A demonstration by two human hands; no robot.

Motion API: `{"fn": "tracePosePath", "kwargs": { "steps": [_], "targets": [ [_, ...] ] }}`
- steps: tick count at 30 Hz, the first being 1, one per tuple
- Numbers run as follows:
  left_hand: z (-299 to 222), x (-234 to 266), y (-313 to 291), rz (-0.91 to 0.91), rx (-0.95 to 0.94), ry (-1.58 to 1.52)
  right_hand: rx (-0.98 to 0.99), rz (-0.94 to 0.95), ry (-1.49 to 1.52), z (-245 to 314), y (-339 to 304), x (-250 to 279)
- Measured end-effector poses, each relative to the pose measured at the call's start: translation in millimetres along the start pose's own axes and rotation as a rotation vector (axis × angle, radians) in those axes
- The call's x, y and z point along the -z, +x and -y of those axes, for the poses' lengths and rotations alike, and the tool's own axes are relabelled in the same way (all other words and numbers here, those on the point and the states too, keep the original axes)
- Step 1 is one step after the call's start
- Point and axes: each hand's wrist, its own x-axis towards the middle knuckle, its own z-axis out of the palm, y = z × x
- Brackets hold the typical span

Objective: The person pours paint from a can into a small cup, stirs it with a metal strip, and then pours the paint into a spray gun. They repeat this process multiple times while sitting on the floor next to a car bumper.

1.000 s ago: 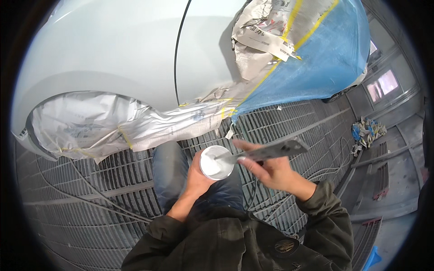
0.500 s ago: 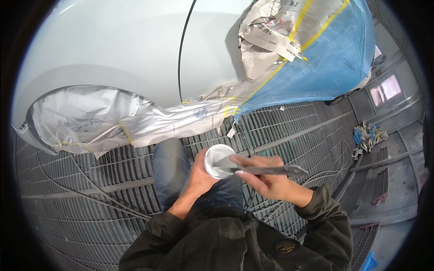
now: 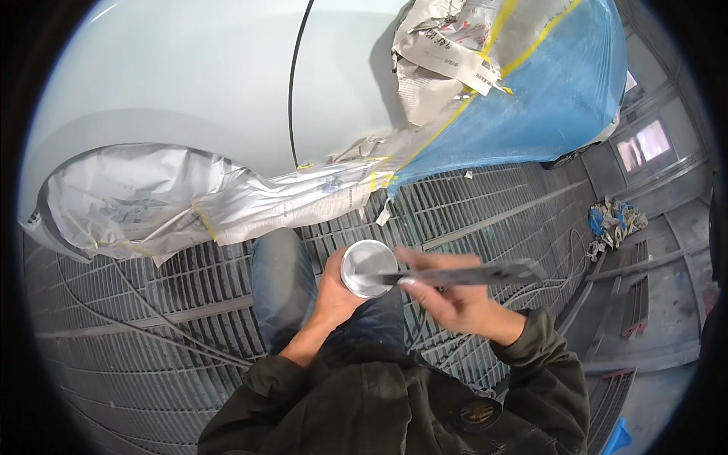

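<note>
My left hand (image 3: 336, 294) is wrapped around a white cup (image 3: 367, 295) above my knees. Inside the cup is a light grey, paint-like liquid (image 3: 369, 259). A flat dark-grey stirring stick (image 3: 497, 274) with holes near its outer end dips into the cup. My right hand (image 3: 457, 297) grips it between thumb and fingers, slightly blurred, just right of the cup. Ahead stands a pale car body (image 3: 197, 68). Its wheel opening and lower edge are masked with newspaper and plastic sheeting (image 3: 144, 193).
Blue masking film (image 3: 523, 121) with yellow tape and crumpled newspaper (image 3: 432, 57) covers the car's right part. Underfoot lies a metal grating floor (image 3: 174, 303), crossed by hoses (image 3: 163, 327) on the left. A heap of crumpled masking waste (image 3: 614, 224) sits by the right wall.
The stirring stick has swung, its outer end moving right and slightly up with my right fingers. My left hand keeps the cup in nearly the same place. The view has shifted slightly.
</note>
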Motion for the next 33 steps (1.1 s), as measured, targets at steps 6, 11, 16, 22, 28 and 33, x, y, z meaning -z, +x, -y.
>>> {"fn": "tracePosePath", "kwargs": {
  "steps": [6, 11, 16, 22, 28, 33],
  "targets": [
    [10.2, 1.4, 0.1, -0.023, -0.018, -0.039, -0.051, 0.054, -0.069, -12.6, 4.0, 5.8],
    [3.8, 1.7, -0.3, -0.015, 0.04, -0.031, -0.068, 0.112, -0.011, -2.0, -0.3, 1.2],
    [5.3, 4.0, -3.2, -0.031, 0.0, 0.006, -0.046, -0.009, -0.073, -16.4, 4.0, 3.3],
    [1.4, 4.6, -1.8, -0.032, 0.047, -0.01, -0.092, 0.094, 0.097, -13.5, -9.6, -10.0],
    [14.0, 7.3, -3.6, -0.037, 0.032, -0.035, -0.161, -0.039, -0.004, -11.7, -2.3, -1.0],
    [2.6, 5.9, -0.7, -0.009, 0.051, -0.061, -0.174, 0.012, 0.103, -14.9, -17.5, -19.1]
  ]
}}
